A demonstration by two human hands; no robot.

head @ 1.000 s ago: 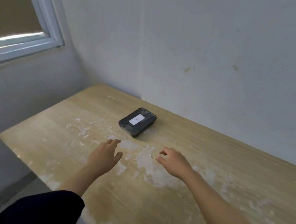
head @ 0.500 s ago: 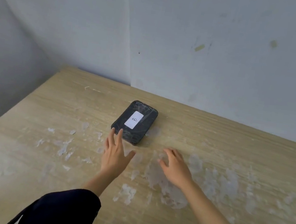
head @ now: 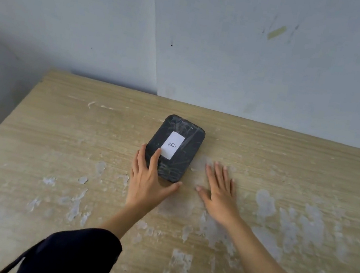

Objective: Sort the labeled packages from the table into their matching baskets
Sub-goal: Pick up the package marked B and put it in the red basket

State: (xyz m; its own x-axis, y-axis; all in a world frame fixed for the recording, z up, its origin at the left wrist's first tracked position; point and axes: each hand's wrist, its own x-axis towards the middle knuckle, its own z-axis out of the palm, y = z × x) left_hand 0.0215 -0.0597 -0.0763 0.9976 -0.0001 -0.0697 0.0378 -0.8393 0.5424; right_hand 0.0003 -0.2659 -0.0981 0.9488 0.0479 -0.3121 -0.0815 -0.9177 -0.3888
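Lying on the desk [head: 60,146], one black package [head: 175,148] labeled B sits under the left hand's [head: 148,178] spread fingers; the right hand [head: 219,190] rests flat, empty, just beside.

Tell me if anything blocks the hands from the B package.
Nothing does. The left hand already lies on the black package, and the right hand rests flat on bare table beside it.
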